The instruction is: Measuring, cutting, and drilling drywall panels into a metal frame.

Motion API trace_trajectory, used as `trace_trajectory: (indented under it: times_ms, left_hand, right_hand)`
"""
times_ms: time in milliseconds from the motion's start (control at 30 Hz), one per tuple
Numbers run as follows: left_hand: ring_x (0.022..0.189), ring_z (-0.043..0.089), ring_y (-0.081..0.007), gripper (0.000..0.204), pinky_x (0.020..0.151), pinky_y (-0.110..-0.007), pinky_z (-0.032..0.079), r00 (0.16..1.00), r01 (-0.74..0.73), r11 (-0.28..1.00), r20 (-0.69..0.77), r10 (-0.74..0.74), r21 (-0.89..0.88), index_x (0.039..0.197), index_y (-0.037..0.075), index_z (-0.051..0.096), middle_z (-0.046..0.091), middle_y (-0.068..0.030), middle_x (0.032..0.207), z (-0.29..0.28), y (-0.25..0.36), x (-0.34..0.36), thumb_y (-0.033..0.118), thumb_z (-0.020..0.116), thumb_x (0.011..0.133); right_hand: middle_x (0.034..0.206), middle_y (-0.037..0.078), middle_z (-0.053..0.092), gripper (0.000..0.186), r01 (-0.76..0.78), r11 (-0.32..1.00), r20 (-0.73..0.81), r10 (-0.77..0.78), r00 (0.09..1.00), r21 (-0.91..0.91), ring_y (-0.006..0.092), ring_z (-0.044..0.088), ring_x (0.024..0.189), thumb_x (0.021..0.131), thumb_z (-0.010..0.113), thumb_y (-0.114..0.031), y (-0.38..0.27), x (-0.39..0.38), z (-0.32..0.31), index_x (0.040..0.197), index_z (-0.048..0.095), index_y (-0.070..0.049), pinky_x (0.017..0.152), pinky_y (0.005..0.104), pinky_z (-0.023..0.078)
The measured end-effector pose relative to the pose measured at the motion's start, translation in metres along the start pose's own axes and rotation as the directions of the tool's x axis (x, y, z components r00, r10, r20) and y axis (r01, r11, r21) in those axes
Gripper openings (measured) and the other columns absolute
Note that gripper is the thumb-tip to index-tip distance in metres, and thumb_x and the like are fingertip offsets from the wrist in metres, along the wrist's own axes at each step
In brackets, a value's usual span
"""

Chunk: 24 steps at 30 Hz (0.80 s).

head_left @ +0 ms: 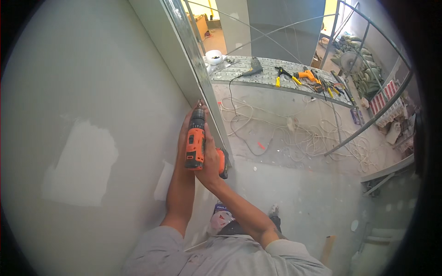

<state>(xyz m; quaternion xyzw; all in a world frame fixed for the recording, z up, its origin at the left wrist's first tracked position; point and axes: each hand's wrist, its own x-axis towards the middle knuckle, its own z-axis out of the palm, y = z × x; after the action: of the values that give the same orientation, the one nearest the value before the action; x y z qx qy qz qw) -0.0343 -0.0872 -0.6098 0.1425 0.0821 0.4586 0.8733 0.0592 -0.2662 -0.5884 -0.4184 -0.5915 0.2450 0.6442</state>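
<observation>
An orange and black cordless drill [195,147] points away from me, its bit meeting the inner face of a grey wall-end panel [177,76] beside a metal stud [191,43]. My right hand [211,163] is wrapped round the drill's handle, with the battery showing just right of the wrist. Left of the drill and partly behind it, my left hand [184,131] reaches up to the bit. Its fingertips are bent in close around the tip. Whatever they pinch there is too small and too covered to name.
Beyond the wall end stands a perforated metal platform [271,78] with a corded grey drill [253,67], an orange drill [307,76], pliers and a white bowl [213,57]. Loose pale cable [313,138] lies tangled on the floor. A curved metal rail [368,122] crosses the right side.
</observation>
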Motion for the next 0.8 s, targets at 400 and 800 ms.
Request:
trace_trajectory:
  times_ms: [400,800]
  left_hand:
    - [0.085,0.066,-0.0127,0.022,0.075,-0.022,0.060,0.985,0.041,0.984,0.171,-0.011,-0.174,0.119,-0.001,0.055,0.058,-0.0094,0.097,-0.029,-0.002,0.011,0.017,0.055,0.106]
    - [0.089,0.062,-0.0144,0.020,0.079,-0.025,0.054,0.887,-0.082,0.926,-0.396,0.236,0.369,0.116,-0.003,0.056,0.060,-0.0078,0.097,-0.097,-0.019,0.019,0.012,0.056,0.102]
  right_hand:
    - [0.138,0.028,0.052,0.096,0.030,0.998,-0.045,-0.033,0.998,-0.050,0.0406,0.062,0.116,0.081,0.075,-0.006,0.013,0.004,0.016,0.159,0.020,0.003,0.095,0.0418,0.052]
    - [0.131,0.021,0.057,0.089,-0.057,0.971,-0.069,0.042,0.997,-0.232,0.0315,0.062,0.112,0.082,0.072,-0.008,0.020,0.001,0.022,0.157,0.026,0.002,0.094,0.0385,0.050]
